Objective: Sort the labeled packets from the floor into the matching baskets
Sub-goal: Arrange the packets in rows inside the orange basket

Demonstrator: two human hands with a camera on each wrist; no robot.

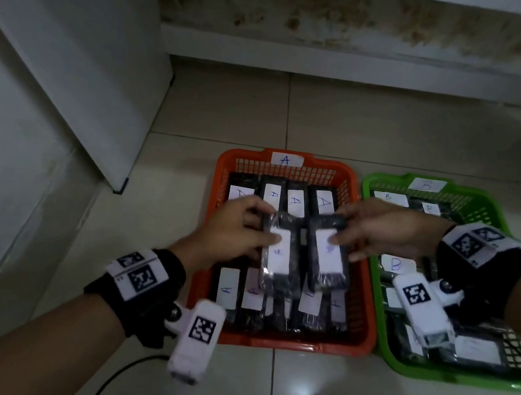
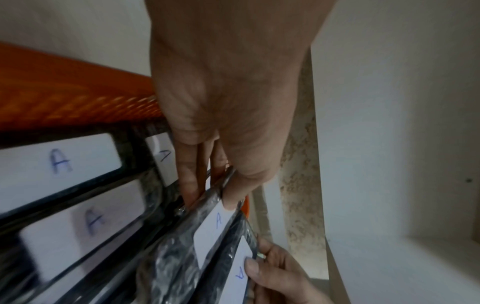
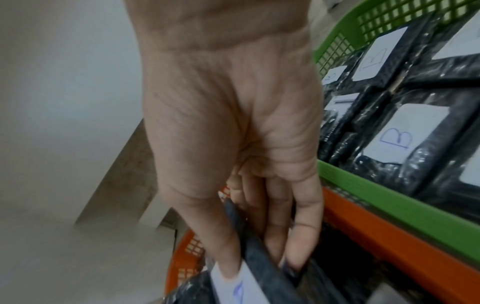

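Hands over the orange basket [image 1: 365, 315], centre of the head view, both busy! Left hand [image 1: 233, 232] pinches a black packet labelled A [image 1: 278, 263], thumb on its white label; just right of it the right hand [image 1: 385, 231] grips a second A packet [image 1: 327, 256]. More A packets [image 1: 228, 291] line the basket; green B basket [image 1: 430, 370] at far right

Pale glossy tiled floor [image 1: 402, 135], 2 baskets side by side on it, orange basket [image 1: 363, 327] left, green basket [image 1: 390, 342] right, black cable [image 1: 116, 377] nearer.
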